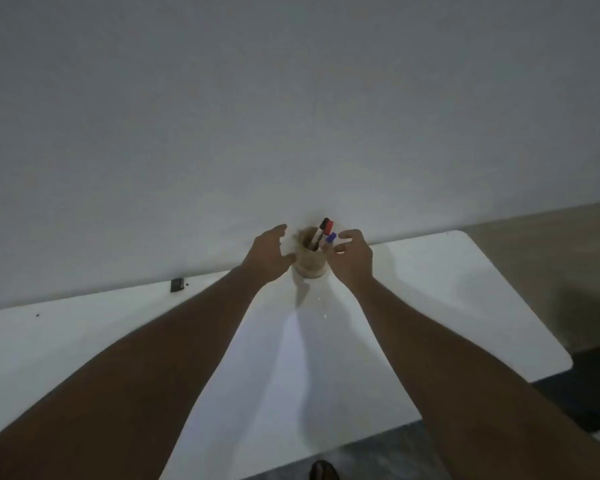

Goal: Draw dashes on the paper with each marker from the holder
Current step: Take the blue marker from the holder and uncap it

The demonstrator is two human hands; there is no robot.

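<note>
A round wooden holder (310, 263) stands at the far edge of the white table (465, 296), close to the wall. Markers stick out of it: one with a red cap (328, 225), one with a blue cap (331, 237), and a dark one beside the red. My left hand (269, 252) is just left of the holder, fingers spread, thumb near its side. My right hand (354, 256) is just right of it, fingers curled toward the blue cap, holding nothing. A sheet of paper (291, 358) lies between my forearms, barely distinguishable from the table.
A plain grey wall rises right behind the table. A small dark object (176, 284) sits at the table's back edge on the left. The floor shows at the right and below the table's front edge, where a sandalled foot (323, 471) appears.
</note>
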